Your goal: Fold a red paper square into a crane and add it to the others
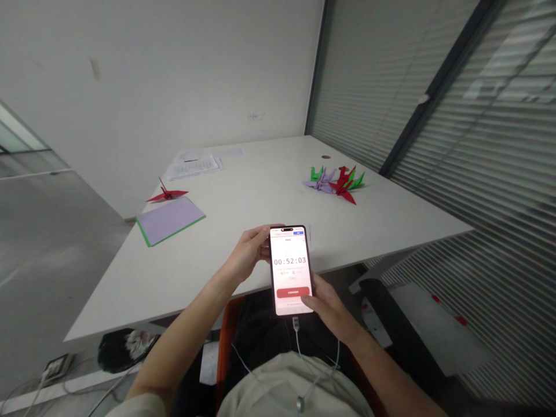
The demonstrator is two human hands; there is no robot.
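Both hands hold a phone (291, 270) upright over the near table edge (182, 301); the left hand (249, 252) grips its upper left side with curled fingers; the right hand (328, 307) clasps its lower right side, thumb on the screen; a white cable (297, 336) hangs below the grip; beyond it to the left lie purple paper (170, 220) and a red crane (166, 194); beyond to the right, a cluster of cranes (336, 180).
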